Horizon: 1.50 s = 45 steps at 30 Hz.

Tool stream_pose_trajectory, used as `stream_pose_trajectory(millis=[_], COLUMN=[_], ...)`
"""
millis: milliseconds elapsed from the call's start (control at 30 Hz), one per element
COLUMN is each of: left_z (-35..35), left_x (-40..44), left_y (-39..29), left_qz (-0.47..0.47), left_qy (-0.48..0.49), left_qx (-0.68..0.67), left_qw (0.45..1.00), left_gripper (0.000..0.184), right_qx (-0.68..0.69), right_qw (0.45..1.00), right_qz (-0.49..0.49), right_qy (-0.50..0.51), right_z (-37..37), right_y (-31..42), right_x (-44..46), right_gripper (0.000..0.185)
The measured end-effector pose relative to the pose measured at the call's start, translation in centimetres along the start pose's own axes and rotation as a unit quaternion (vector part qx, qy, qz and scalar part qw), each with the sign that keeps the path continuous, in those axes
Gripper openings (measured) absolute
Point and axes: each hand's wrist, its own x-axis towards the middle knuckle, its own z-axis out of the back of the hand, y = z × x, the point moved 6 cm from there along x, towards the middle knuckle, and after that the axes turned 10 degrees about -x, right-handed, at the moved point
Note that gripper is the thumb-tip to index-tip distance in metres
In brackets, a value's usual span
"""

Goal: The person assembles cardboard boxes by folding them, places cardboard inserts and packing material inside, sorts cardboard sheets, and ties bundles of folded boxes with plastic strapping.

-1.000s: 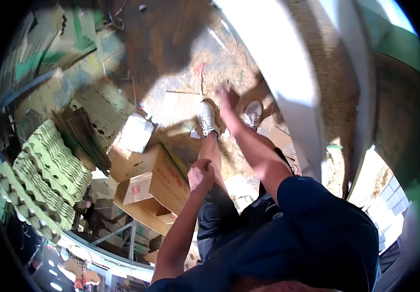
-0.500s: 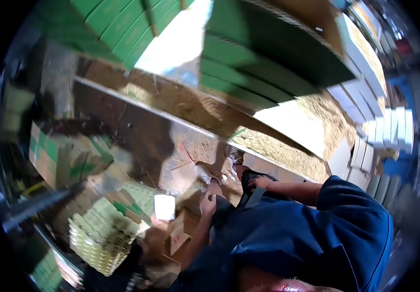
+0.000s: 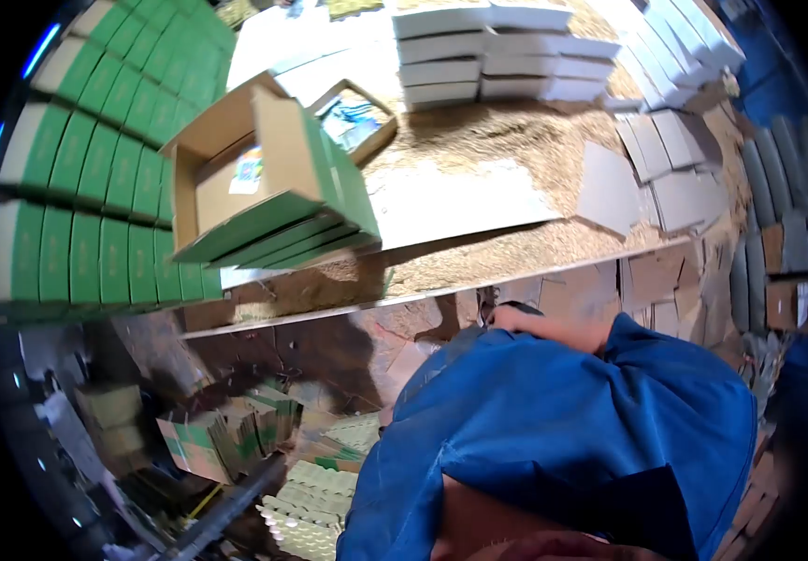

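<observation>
My right hand (image 3: 509,319) is low in front of my blue shirt, small and partly hidden; its fingers and anything in them cannot be made out. My left hand is not in view. Beyond a long board edge (image 3: 441,299) lies a bed of straw-like shavings (image 3: 479,262). On its left part stands an open cardboard box (image 3: 222,192) with green sides and a coloured label inside. A smaller open box (image 3: 355,117) with something blue and white in it is just behind.
Stacked green boxes (image 3: 86,178) fill the left. White boxes (image 3: 441,70) stand in rows at the back, with flat cardboard (image 3: 670,150) at the right. Folded cartons (image 3: 226,435) and pale green egg trays (image 3: 306,510) are at the lower left.
The view has swung up from the floor to the boxes on the shavings. My left hand has left the view; my right hand now shows beside my shirt.
</observation>
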Motion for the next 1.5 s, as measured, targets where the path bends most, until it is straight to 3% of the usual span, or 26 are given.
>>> stream_pose_trajectory(millis=[67,133,267,400,467,600,633,667,733,767,800,867,900,1033,1100,1133,1200,1267,1333,1400,1500], left_z=[-1.0,-3.1,-8.8,-15.6,-18.9,-25.7,-27.4,-28.8,-31.8,-33.3,-34.8,-37.2,-38.2,-41.3,-41.8,-42.0,-42.3,-42.6,-43.1,-44.1,-46.1], left_x=[0.7,1.4,3.3,4.6,4.5,1.6,1.2,0.8,0.1,-0.4,-1.1,-0.9,-1.1,-0.1,-1.3,-1.8,-2.3,-3.4,-4.1,-5.5,-7.6], left_y=[-3.2,-6.9,-14.6,-21.6,-24.9,-32.7,-33.5,-34.7,-36.4,-37.4,-38.2,-39.5,-40.3,-40.3,-39.8,-39.2,-37.3,-35.4,-33.2,-31.2,-28.6], left_qz=[-0.014,-0.031,-0.072,-0.109,-0.125,-0.174,-0.159,-0.19,-0.191,-0.229,-0.211,-0.235,-0.232,-0.184,-0.184,-0.181,-0.173,-0.14,-0.125,-0.099,-0.095], left_qy=[0.013,0.03,0.082,0.161,0.207,0.352,0.354,0.355,0.429,0.452,0.473,0.492,0.492,0.516,0.513,0.508,0.511,0.515,0.507,0.509,0.504], left_qx=[0.019,0.034,0.065,0.101,0.117,0.152,0.129,0.201,0.226,0.255,0.265,0.287,0.284,0.225,0.271,0.296,0.321,0.333,0.356,0.352,0.372], left_qw=[1.0,0.998,0.992,0.976,0.963,0.907,0.913,0.893,0.854,0.823,0.813,0.788,0.79,0.805,0.793,0.788,0.779,0.777,0.775,0.779,0.773], left_gripper=[0.038,0.038,0.037,0.037,0.036,0.033,0.032,0.031,0.031,0.03,0.029,0.029,0.029,0.028,0.029,0.03,0.03,0.029,0.029,0.03,0.03], right_qx=[-0.029,0.034,0.095,0.185,0.229,0.255,0.255,0.268,0.456,0.405,0.411,0.475,0.506,0.52,0.537,0.541,0.516,0.257,0.261,0.161,0.095], right_qw=[0.999,0.998,0.992,0.966,0.949,0.921,0.901,0.891,0.77,0.78,0.771,0.699,0.677,0.637,0.625,0.623,0.631,0.824,0.817,0.873,0.892], right_qz=[-0.018,-0.033,-0.03,-0.143,-0.14,-0.229,-0.249,-0.264,-0.349,-0.305,-0.317,-0.42,-0.46,-0.457,-0.486,-0.51,-0.521,-0.465,-0.484,-0.423,-0.386], right_qy=[0.021,-0.045,-0.081,-0.113,-0.168,-0.188,-0.247,-0.254,-0.279,-0.368,-0.369,-0.331,-0.271,-0.339,-0.291,-0.245,-0.255,-0.198,-0.175,-0.18,-0.215], right_z=[1.5,2.8,4.6,5.1,7.6,3.1,2.2,0.7,-2.5,-4.7,-6.2,-10.5,-5.8,-16.0,-18.8,-19.4,-22.9,-23.9,-24.9,-25.4,-26.6], right_y=[-1.0,-3.1,-7.3,-12.9,-11.6,-14.7,-15.0,-15.1,-15.9,-16.7,-16.5,-14.5,-9.7,-10.9,-9.9,-9.6,-10.5,-11.4,-12.0,-12.3,-14.6], right_x=[-0.2,-0.2,-0.2,-1.7,-6.3,-7.7,-8.6,-9.3,-12.1,-12.1,-13.3,-16.1,-20.7,-21.0,-21.4,-21.9,-21.2,-20.0,-20.5,-21.4,-22.1], right_gripper=[0.04,0.035,0.024,0.026,0.026,0.029,0.026,0.026,0.021,0.017,0.017,0.017,0.018,0.021,0.022,0.023,0.022,0.027,0.022,0.019,0.018])
